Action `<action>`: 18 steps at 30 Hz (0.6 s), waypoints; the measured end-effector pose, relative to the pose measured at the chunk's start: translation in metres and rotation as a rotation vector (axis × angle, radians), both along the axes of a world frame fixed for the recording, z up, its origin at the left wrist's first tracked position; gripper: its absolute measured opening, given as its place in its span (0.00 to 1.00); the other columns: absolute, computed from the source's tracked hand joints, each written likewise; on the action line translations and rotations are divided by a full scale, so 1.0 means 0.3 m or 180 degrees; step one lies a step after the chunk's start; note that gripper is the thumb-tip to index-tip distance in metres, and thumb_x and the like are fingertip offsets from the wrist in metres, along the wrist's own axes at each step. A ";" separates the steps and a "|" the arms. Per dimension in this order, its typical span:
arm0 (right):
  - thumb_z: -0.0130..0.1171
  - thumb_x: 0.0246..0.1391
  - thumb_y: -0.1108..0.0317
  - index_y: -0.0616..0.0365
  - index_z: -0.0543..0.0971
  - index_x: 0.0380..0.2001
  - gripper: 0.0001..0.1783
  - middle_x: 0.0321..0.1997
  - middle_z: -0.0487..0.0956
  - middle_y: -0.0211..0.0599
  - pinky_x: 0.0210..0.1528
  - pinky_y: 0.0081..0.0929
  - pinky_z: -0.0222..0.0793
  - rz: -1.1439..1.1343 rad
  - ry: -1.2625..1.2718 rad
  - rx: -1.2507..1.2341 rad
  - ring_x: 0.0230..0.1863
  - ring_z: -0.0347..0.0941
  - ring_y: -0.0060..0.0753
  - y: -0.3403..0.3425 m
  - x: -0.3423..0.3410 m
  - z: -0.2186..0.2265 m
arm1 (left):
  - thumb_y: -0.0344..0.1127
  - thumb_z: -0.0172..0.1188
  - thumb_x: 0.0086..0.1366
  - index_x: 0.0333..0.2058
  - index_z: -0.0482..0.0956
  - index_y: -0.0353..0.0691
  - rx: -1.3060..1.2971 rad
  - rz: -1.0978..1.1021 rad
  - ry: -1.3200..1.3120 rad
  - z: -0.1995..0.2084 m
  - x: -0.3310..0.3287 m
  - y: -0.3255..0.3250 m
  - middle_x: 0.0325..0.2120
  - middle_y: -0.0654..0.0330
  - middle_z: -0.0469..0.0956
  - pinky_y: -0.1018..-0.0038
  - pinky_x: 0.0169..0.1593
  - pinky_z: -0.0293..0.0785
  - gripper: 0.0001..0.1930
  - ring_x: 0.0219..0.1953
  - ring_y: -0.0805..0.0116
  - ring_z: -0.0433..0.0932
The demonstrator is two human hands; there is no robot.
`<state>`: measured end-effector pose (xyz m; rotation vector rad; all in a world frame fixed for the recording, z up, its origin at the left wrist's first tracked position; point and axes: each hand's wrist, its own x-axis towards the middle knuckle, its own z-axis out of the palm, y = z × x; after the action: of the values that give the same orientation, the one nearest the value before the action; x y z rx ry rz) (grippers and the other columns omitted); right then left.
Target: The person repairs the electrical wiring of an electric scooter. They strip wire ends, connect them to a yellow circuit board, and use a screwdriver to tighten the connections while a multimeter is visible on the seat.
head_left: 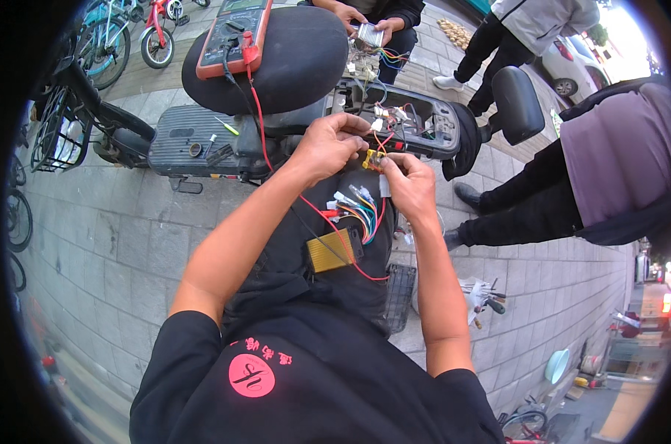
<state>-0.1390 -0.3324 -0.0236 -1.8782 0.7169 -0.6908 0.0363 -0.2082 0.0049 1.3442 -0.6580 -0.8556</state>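
A small yellow connector (372, 158) sits between my hands, in front of the opened seat compartment (432, 122) of an electric scooter. My right hand (409, 189) pinches its near right side between thumb and fingers. Just left of it, the fingers of my left hand (329, 150) are closed together; what they grip is too small to make out. Red and orange wires (382, 139) run from the compartment down to the connector. On my lap lies a gold finned controller box (331, 251), with a bundle of coloured wires and white plugs (359, 211) beside it.
A red multimeter (235, 37) rests on the black seat (298, 63), its red lead (263, 133) looping across my left arm to my lap. A screwdriver (228, 126) lies on the footboard (176, 137). Another person's hands (365, 24) hold a silver finned box. Bystanders stand at right.
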 end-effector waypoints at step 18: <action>0.71 0.68 0.69 0.70 0.87 0.46 0.12 0.42 0.89 0.36 0.44 0.21 0.78 0.0128 0.0014 0.0658 0.41 0.81 0.18 -0.009 -0.024 0.041 | 0.43 0.68 0.77 0.45 0.87 0.42 0.0228 -0.0445 0.1368 -0.109 -0.015 0.008 0.39 0.67 0.86 0.81 0.31 0.69 0.11 0.35 0.82 0.79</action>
<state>-0.1462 -0.3351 -0.0112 -1.7008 0.7232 -0.5649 0.0320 -0.2059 -0.0277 1.1350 -0.3889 -1.2466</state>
